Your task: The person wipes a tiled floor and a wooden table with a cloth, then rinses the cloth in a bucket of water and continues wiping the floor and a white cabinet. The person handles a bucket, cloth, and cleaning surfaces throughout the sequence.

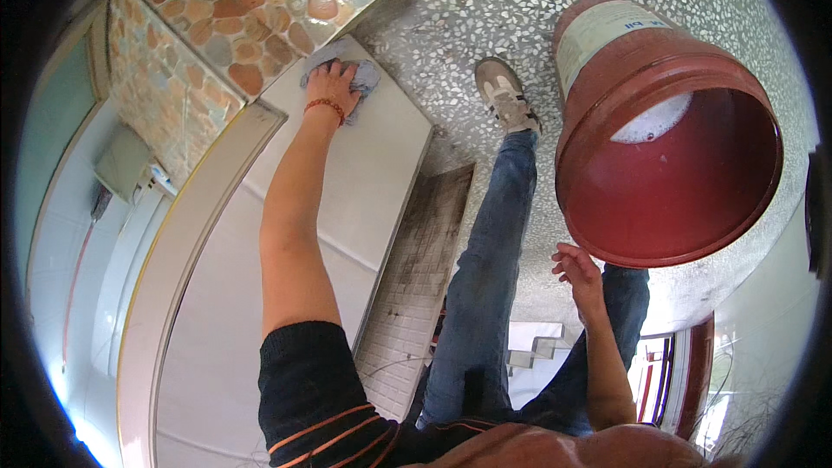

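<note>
My left hand [333, 88], with a red bead bracelet at the wrist, presses a wet grey-blue cloth [366, 76] onto the white tiled ledge [370, 162]. The cloth lies near the ledge's far end, close to the stone-patterned tiles. My right hand [578, 273] hangs near the bucket's rim with its fingers loosely bent and holds nothing. A large red plastic Mobil bucket [669, 201] stands on the speckled floor at the right, with suds [656, 118] on the liquid inside.
Stone-patterned tiles [240, 19] cover the raised block beyond the ledge. A curved beige sill [175, 221] borders the ledge at the left. The terrazzo floor [448, 19] lies around my shoe [504, 88]. A dirty tiled recess [416, 260] is below the ledge's edge.
</note>
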Demonstrator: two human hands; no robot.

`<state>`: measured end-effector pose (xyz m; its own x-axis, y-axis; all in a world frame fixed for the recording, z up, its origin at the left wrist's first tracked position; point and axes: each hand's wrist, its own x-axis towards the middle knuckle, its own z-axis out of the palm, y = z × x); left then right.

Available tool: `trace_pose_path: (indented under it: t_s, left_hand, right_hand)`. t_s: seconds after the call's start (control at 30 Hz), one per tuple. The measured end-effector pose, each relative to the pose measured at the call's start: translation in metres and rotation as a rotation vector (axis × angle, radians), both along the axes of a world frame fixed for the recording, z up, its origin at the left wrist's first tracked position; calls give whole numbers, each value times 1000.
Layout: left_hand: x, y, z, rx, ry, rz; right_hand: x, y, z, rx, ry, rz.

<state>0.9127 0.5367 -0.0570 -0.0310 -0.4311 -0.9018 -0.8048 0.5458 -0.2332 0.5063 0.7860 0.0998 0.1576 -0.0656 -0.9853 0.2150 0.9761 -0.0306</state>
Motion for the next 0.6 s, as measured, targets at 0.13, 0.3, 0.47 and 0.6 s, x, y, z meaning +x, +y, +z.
trace_pose_path:
  t_s: [0.13,0.3,0.47,0.6]
  left_hand:
    - [-3,13,55,-163,15,-47]
    - [-29,56,129,-67,-11,-73]
    - [-50,140,175,213,81,-17]
    - [-44,127,161,317,163,62]
  right_hand:
    - [-8,-2,1,-59,-34,-1]
    - [-18,-3,5,-111,-62,-7]
    - [-16,2,7,-96,-63,-42]
    - [-15,7,6,-77,-72,-103]
